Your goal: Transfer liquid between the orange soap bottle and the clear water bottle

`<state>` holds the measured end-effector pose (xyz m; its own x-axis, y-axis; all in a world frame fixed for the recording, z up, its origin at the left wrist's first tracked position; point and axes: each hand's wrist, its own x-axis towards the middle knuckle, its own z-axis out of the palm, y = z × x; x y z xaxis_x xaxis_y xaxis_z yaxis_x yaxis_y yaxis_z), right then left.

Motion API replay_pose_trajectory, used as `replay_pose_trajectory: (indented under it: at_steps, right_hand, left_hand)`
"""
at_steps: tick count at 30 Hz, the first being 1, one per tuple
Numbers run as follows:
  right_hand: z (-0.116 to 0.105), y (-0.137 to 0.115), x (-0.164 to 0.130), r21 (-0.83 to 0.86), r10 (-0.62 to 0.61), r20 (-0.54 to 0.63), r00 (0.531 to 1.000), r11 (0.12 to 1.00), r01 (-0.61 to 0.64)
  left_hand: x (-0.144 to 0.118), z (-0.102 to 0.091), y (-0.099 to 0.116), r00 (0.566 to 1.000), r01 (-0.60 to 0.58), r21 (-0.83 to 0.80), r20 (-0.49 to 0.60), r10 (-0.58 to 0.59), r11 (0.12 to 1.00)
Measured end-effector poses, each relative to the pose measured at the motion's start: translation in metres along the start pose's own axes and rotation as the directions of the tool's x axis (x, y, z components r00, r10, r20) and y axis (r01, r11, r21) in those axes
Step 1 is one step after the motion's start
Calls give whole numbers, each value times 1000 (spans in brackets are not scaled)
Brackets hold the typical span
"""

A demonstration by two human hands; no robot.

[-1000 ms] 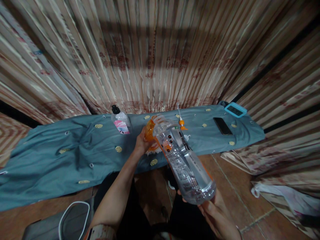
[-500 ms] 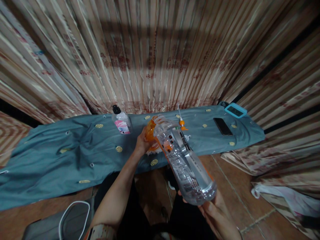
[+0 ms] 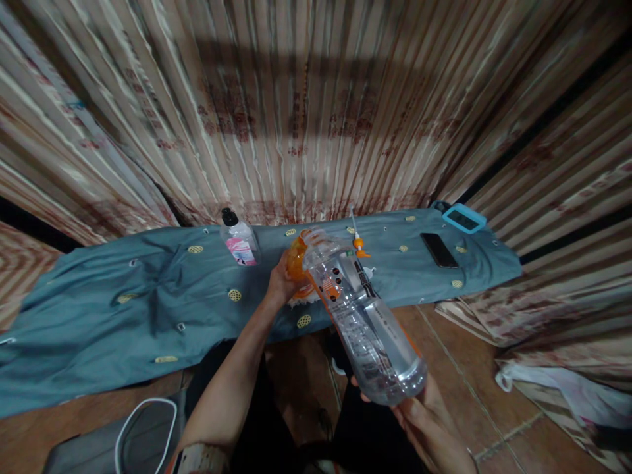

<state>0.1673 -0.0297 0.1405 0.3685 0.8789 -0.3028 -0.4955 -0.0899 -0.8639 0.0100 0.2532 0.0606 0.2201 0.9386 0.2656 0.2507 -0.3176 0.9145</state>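
Note:
A large clear plastic bottle (image 3: 368, 322) is tipped over, its base toward me and its neck pointing away to the left. My right hand (image 3: 417, 415) is closed around the base end. My left hand (image 3: 284, 276) grips a smaller orange bottle (image 3: 297, 258), and the large bottle's neck end is right against its top. Whether liquid runs between them is hard to make out. Just beyond lies an orange pump head (image 3: 360, 245) with its thin tube, on the blue cloth (image 3: 158, 289). To the left stands a clear bottle with a pink label and black top (image 3: 240, 240).
On the right of the cloth lie a black phone (image 3: 438, 250) and a light-blue framed device (image 3: 464, 218). A patterned curtain (image 3: 296, 118) hangs behind. A grey stool or box (image 3: 99, 434) with a white cable (image 3: 172, 421) is at lower left.
Almost nothing differs. Both hands hold the two bottles in the same tilted position; the view has shifted very slightly.

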Motion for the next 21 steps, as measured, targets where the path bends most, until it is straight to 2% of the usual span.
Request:
replay_pose_trajectory:
  at_steps: [13, 21]
  right_hand:
    - [-4, 4, 2, -24, -25, -13, 1000, 999, 25]
    - [-5, 6, 3, -25, -25, 2, 1000, 999, 25]
  left_hand:
    - [1, 1, -8, 999, -30, -6, 24, 30, 1000]
    - [-1, 4, -7, 1000, -22, -87, 7, 22, 996]
